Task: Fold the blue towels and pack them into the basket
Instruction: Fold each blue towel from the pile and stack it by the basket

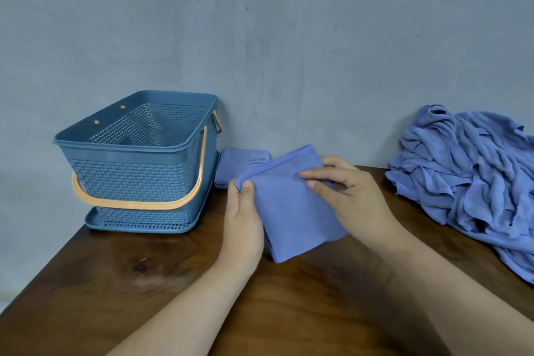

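Head view, one entry per item.

1. Folded blue towel (291, 211): a compact rectangle held low over the wooden table (138, 283), near its middle, with the near corner close to the surface. The left hand (242, 225) pinches the upper left corner with the thumb on top. The right hand (349, 191) grasps the upper right edge, its fingers curled over the cloth.
2. Basket (121, 149): blue perforated plastic on a matching tray, standing to the left against the wall (260, 37). Its orange handle (138, 205) is swung down across the front. No towel shows inside.
3. Second folded towel (234, 166): lies flat just beside the basket, partly hidden behind the held one.
4. Heap of unfolded blue towels (468, 176): crumpled at the right end of the table, spilling toward its edge.

Risks, as judged:
- The layers may slip open in transit, since each hand holds only an upper corner or edge and the lower part hangs free.
- The bundle may catch on the basket rim if it arrives tilted.
- The heap may slide off the right edge if one towel is tugged out carelessly.

Markings: small grey lettering on the second folded towel, upside down, appears to read "NESS". Any rest is covered. No other writing is legible.
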Available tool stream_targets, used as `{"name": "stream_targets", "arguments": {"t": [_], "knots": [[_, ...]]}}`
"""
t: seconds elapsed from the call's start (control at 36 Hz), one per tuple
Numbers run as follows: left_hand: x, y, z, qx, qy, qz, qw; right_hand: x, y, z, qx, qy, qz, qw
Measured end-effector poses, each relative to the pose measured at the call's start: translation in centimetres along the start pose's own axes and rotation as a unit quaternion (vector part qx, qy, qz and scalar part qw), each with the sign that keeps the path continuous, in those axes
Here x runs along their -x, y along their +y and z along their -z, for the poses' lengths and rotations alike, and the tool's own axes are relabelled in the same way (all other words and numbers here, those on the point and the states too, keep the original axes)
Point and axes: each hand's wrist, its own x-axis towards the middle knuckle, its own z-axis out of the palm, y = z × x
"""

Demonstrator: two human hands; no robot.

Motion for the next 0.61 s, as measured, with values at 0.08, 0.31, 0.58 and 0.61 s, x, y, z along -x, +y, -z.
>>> {"name": "stream_targets", "arguments": {"t": [0.08,0.31,0.58,0.61], "knots": [[-0.6,0.1,0.8,-0.016,0.027,-0.060,0.998,-1.6,-0.6,-0.8,0.000,-0.014,0.035,0.999],[-2.8,-0.5,2.3,-0.014,0.063,-0.103,0.993,-8.7,-0.6,-2.9,-0.040,0.004,0.080,0.996],[-4.6,-4.0,3.1,-0.143,0.074,0.002,0.987,-18.6,10.5,-10.4,-0.175,-0.008,-0.195,0.965],[-4.7,-4.2,3.2,-0.148,0.081,0.011,0.986,-18.5,12.1,-11.1,-0.167,-0.049,-0.239,0.955]]}}
